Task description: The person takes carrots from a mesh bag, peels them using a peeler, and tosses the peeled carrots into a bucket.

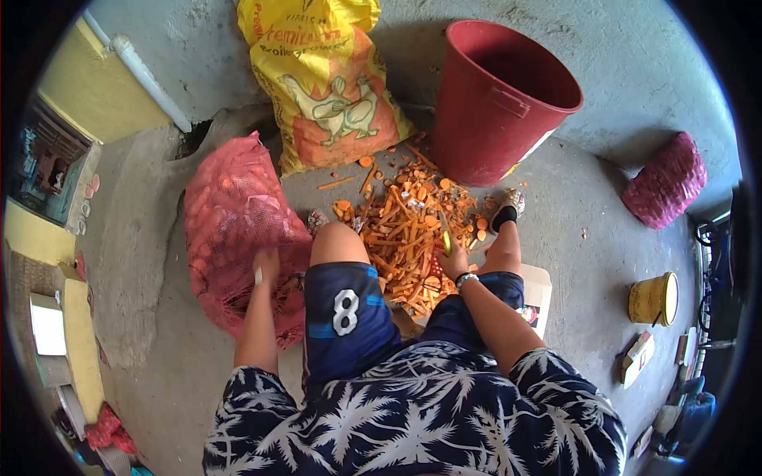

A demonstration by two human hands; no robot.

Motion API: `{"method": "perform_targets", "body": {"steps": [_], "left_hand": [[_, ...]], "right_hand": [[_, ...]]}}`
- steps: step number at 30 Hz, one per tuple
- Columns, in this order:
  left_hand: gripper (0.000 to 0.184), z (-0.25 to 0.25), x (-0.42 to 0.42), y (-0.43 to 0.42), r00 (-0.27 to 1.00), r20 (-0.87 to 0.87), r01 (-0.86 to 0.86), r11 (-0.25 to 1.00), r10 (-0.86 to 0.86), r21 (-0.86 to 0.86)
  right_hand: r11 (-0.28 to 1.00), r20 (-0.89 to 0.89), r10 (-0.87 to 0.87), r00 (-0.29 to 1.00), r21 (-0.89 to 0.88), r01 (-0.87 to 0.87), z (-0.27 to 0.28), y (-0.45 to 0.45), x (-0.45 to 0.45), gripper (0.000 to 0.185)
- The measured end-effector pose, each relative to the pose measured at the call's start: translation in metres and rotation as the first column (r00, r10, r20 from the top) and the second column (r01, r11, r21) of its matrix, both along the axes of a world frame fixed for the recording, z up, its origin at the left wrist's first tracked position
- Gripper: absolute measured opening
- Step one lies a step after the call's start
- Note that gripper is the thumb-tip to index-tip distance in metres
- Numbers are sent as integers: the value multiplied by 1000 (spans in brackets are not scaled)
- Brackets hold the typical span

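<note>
My left hand reaches into a large red mesh sack filled with orange-pink root vegetables, perhaps sweet potatoes or carrots. Its fingers are hidden by the netting and the sack's contents. In my right hand is a knife with a yellow-green handle, the fingers closed around it above my right thigh. Between my legs spreads a heap of cut orange strips and round slices on the floor, just beside the knife.
A yellow feed sack and a tall red bin stand by the wall, beyond the heap. A purple mesh sack leans at the right. Also there are a yellow bucket and a cardboard piece.
</note>
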State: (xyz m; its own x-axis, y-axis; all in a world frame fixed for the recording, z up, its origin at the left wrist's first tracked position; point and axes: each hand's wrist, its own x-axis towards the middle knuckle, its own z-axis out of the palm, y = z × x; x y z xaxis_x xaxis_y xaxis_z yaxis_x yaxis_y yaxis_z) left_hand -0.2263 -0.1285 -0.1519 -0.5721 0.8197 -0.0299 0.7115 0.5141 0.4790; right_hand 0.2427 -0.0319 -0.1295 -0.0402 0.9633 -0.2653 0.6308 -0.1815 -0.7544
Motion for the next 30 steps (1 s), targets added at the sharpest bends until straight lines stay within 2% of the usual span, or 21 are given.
{"method": "perform_targets", "body": {"steps": [1,2,4,5,7,8,10,11,13,14,16,20,22,23,25,26,28,30], "left_hand": [[33,-41,-22,-39,963,-177,175,972,-201,-156],[32,-47,-21,-61,1000,6,-7,926,10,-379],[35,-74,-32,-109,998,59,-1,944,22,-331],[35,-90,-34,-126,998,60,1,941,21,-338],[64,-117,-38,-142,964,-161,-253,912,211,-321],[64,-106,-33,-137,965,-164,-250,911,206,-327],[84,-65,-9,-127,950,-277,-298,702,148,-647],[84,-87,-16,-134,950,-276,-297,697,146,-652],[86,-130,-29,-149,986,-168,-108,723,-12,-683],[86,-116,-24,-140,986,-169,-107,721,-14,-685],[86,-92,-5,-120,964,-49,-209,631,262,-747],[80,-106,-3,-116,945,-134,-313,711,298,-630],[58,-123,-14,-111,955,-297,-234,683,27,-691],[58,-135,-23,-110,954,-299,-230,686,20,-690],[41,-146,-37,-106,921,-334,-129,651,-202,-748],[41,-144,-40,-103,917,-338,-125,652,-211,-748],[48,-134,-44,-104,885,-244,38,583,-397,-811],[53,-121,-41,-107,874,-278,15,593,-399,-805]], "right_hand": [[1000,35,10,999,20,-10,-4,2,-2,40],[999,71,17,997,39,-20,-9,4,-2,38],[1000,34,-11,999,-1,11,-15,7,-5,35],[999,45,-11,999,38,10,-24,9,-5,35],[998,106,20,994,60,-27,-32,13,-8,35],[999,87,30,996,9,-31,-46,17,-6,36],[999,145,30,989,35,-35,-47,15,-11,37],[999,147,31,989,28,-36,-49,16,-13,37],[996,173,64,983,-76,-52,-52,17,-16,36],[996,172,63,983,-79,-50,-53,17,-17,36],[992,205,118,972,-64,-107,-49,14,-17,35],[989,230,134,964,-97,-115,-39,13,-13,34],[991,209,107,972,-98,-88,-46,13,-7,33],[993,236,113,965,-69,-100,-45,14,-7,32],[992,257,117,959,-76,-101,-38,15,-8,29],[993,253,108,961,-76,-91,-37,15,-9,29],[990,278,120,953,-110,-92,-38,13,-11,33],[993,262,101,960,-92,-79,-40,10,-13,34]]}}
